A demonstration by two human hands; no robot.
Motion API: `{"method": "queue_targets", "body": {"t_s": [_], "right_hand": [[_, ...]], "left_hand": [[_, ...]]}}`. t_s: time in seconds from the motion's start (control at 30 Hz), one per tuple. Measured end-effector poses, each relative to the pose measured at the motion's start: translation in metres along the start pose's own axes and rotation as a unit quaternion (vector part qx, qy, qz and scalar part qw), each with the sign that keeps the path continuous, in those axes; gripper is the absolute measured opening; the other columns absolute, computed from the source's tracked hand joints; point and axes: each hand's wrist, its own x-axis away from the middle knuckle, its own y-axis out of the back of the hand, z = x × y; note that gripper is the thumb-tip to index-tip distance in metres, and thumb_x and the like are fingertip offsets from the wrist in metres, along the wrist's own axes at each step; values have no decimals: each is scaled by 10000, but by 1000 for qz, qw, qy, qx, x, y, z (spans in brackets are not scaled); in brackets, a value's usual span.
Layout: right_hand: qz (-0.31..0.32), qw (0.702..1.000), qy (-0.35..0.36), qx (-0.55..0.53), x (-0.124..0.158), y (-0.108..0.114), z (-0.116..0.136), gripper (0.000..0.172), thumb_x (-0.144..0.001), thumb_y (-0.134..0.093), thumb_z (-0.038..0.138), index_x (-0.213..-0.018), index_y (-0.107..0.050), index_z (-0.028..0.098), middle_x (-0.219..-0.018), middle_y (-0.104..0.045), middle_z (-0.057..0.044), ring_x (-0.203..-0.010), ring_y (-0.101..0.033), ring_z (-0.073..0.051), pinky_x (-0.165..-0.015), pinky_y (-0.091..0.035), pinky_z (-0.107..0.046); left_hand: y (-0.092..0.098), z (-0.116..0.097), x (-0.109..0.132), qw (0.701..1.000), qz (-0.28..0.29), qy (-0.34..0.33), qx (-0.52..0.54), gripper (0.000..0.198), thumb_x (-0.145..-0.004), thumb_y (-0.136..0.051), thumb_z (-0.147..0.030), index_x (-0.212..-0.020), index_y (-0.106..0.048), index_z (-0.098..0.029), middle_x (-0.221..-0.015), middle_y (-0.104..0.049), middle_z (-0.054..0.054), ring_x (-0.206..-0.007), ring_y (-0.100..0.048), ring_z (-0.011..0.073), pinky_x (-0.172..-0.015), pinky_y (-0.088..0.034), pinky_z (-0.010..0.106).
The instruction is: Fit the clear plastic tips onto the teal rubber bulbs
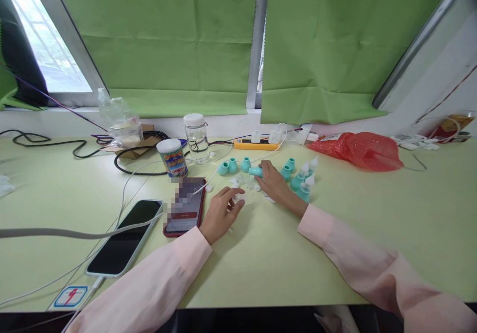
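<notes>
My left hand (221,212) rests on the pale green table (335,233), its fingers curled around a small white piece (238,195). My right hand (275,183) reaches further back and grips a teal plastic piece (255,172) lying on its side. Several more teal pieces (233,165) stand to the left of it. Others with white tips (304,181) cluster just right of my right hand. Small white bits (244,180) are scattered between the two hands.
A red-cased phone (185,208) and a larger dark phone (124,236) with white cables lie at the left. Behind stand a printed can (172,158), a clear jar (196,138), a yellow power strip (256,144) and a red plastic bag (357,150).
</notes>
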Motion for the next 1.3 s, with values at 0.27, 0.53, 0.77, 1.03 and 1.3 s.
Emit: {"method": "queue_targets", "body": {"t_s": [0.27, 0.53, 0.77, 1.03, 1.3], "right_hand": [[-63, 961, 77, -259, 44, 28, 18, 262, -701, -480, 187, -959, -434, 189, -902, -476, -57, -841, -484, -182, -731, -408, -309], [24, 929, 33, -368, 67, 25, 23, 162, -622, -473, 144, -778, -499, 179, -670, -514, 14, -590, -466, -122, -552, -386, -235], [28, 916, -57, -397, 67, 15, 28, 188, -595, -599, 275, -702, -490, 166, -637, -495, 17, -591, -465, -117, -532, -387, -223], [-6, 945, 15, -326, 71, 15, 31, 52, -634, -519, 181, -682, -500, 174, -582, -512, 22, -526, -457, -105, -506, -360, -215], [-36, 960, 66, -268, 70, 17, 30, 104, -595, -498, 132, -692, -510, 168, -613, -555, 0, -540, -488, -111, -513, -355, -214]], "left_hand": [[-4, 3, -3, 939, -65, 158, 299, 315, -581, -663, -254, -853, -591, -111, -619, -502, -14, -587, -531, 110, -554, -516, 273], [-7, 5, -2, 874, 96, 220, 422, 338, -634, -631, -361, -818, -616, -79, -599, -562, 19, -493, -526, 85, -521, -491, 258], [-7, 4, -2, 886, 125, 204, 397, 350, -606, -656, -334, -847, -612, -84, -572, -566, 8, -467, -517, 81, -473, -467, 232], [-7, 5, -2, 937, 135, 154, 283, 326, -641, -612, -349, -795, -616, -61, -469, -462, -23, -392, -402, 54, -359, -337, 176], [-7, 6, 0, 946, 163, 109, 259, 280, -701, -547, -345, -754, -614, -78, -498, -447, -16, -423, -391, 58, -399, -342, 182]]}}
